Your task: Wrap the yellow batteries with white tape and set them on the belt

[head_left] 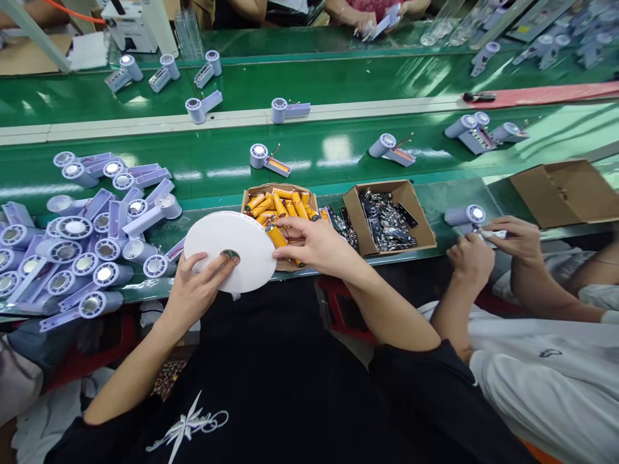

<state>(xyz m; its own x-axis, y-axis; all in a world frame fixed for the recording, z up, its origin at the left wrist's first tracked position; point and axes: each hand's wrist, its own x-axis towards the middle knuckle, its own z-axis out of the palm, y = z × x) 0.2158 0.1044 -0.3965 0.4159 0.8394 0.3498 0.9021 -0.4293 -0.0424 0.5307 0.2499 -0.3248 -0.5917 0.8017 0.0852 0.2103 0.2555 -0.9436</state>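
Note:
My left hand (197,283) grips a white tape roll (223,236) by its near side, with fingertips at the core hole. The roll is tilted toward me in front of my chest. At its right edge my right hand (325,247) has thumb and fingers closed around an orange cylindrical battery (276,237). Whether a strip of tape is also between those fingers cannot be made out. Just behind, a cardboard box (246,194) holds several more orange batteries with thin wires, partly hidden by the roll and my right hand.
A pile of lilac fan-like housings (75,227) lies left on the green bench. A carton (425,225) of small circuit boards stands right of the batteries. More housings (258,154) lie on the green belt (329,154). A co-worker's hands (471,261) work on a housing at right.

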